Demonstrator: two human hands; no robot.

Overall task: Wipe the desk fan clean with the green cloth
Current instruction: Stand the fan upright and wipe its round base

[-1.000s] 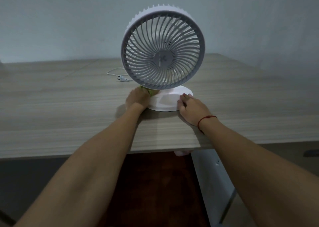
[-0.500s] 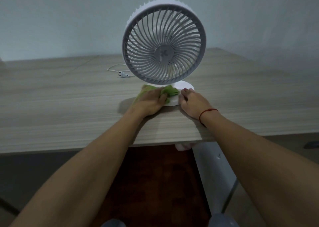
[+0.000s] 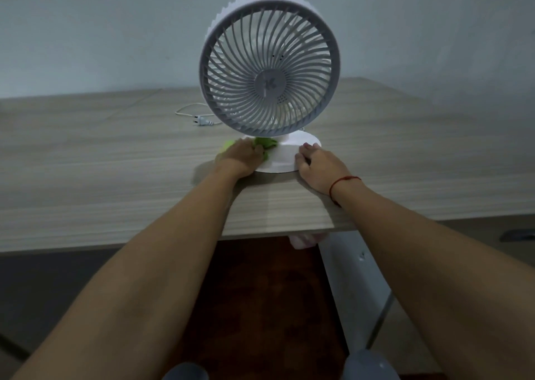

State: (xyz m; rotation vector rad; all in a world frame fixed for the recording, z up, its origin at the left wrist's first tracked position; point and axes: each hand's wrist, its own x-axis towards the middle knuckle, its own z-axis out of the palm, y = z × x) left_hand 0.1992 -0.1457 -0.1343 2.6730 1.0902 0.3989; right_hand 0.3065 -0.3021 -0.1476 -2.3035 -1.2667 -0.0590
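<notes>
A white plastic desk fan (image 3: 269, 70) with a round slatted grille stands upright on the pale wood-grain table (image 3: 101, 171), near its front edge. The left hand (image 3: 241, 157) has its fingers curled tight around a crumpled green cloth (image 3: 265, 145), pressing it against the left side of the fan's round white base (image 3: 286, 155). The right hand (image 3: 317, 165), a red string bracelet (image 3: 343, 181) on its wrist, rests loosely spread against the base's right edge. A white cord with a plug (image 3: 199, 119) lies behind on the left.

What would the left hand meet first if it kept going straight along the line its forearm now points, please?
Most likely the fan's neck above the white base: the left hand, gripping the green cloth, points up-right toward it, though depth is unclear.
</notes>
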